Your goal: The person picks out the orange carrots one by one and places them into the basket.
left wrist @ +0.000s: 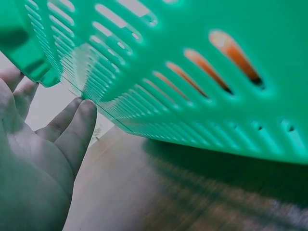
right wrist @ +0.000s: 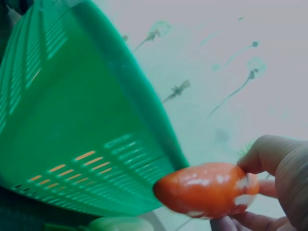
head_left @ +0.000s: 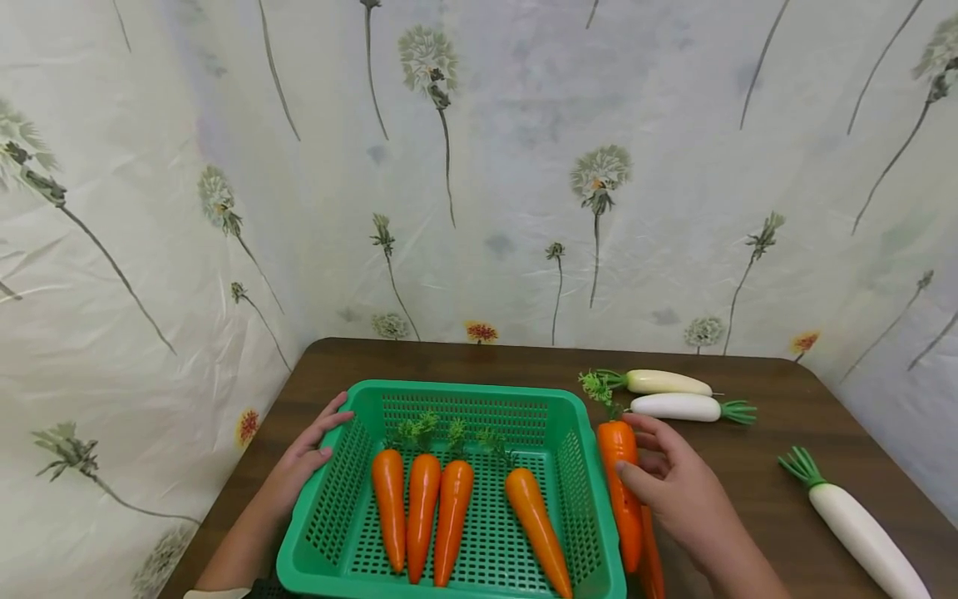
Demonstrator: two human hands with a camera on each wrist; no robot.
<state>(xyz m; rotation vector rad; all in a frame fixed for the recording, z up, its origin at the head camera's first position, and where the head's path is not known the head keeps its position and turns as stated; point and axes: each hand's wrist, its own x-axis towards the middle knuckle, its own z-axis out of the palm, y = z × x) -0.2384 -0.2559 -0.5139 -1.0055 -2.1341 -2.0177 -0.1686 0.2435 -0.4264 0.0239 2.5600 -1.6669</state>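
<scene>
A green plastic basket (head_left: 467, 388) stands on the table before me, with several orange carrots (head_left: 388, 503) lying in it, leafy tops toward the far side. My left hand (head_left: 298, 466) is at the basket's left rim; its fingers look mostly straight in the left wrist view, fingertips against the slotted side. Just outside the right rim, my right hand (head_left: 692, 491) grips a carrot (head_left: 617, 474) between thumb and fingers. That carrot's tapered tip points toward the camera in the right wrist view. Partly hidden beneath it in the head view is another carrot (head_left: 654, 557).
Two white radishes (head_left: 677, 407) lie side by side behind my right hand. A third white radish (head_left: 861, 528) lies at the table's right side. A flower-patterned cloth (head_left: 516, 249) hangs behind the brown table (head_left: 763, 441).
</scene>
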